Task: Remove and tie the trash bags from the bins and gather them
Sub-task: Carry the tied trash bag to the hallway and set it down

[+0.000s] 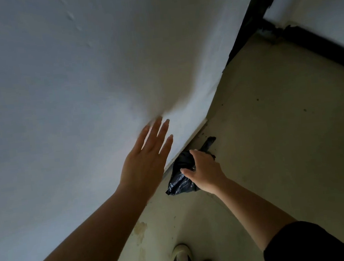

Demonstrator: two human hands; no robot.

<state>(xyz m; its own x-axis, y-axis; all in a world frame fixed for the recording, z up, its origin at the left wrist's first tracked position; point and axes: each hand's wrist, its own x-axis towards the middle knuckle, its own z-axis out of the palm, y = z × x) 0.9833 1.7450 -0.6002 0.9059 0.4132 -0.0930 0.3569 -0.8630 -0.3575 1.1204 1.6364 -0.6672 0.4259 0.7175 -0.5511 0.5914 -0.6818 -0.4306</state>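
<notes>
- One white wall (56,100) fills the left; a pale, stained floor (275,140) runs along its foot, edged farther off by black skirting (318,45).
- One left hand (146,161) — fingers straight, slightly spread, blurred — is at the wall; contact unclear.
- One right hand (203,171) grips one black trash bag (181,183), low at the wall's base.
- Two pale shoes (181,260) stand below.

L hand (147,165) open, fingers straight, at white wall (56,100); R hand (203,170) grips black trash bag (179,183) above floor (275,140); shoes (181,260) below.
</notes>
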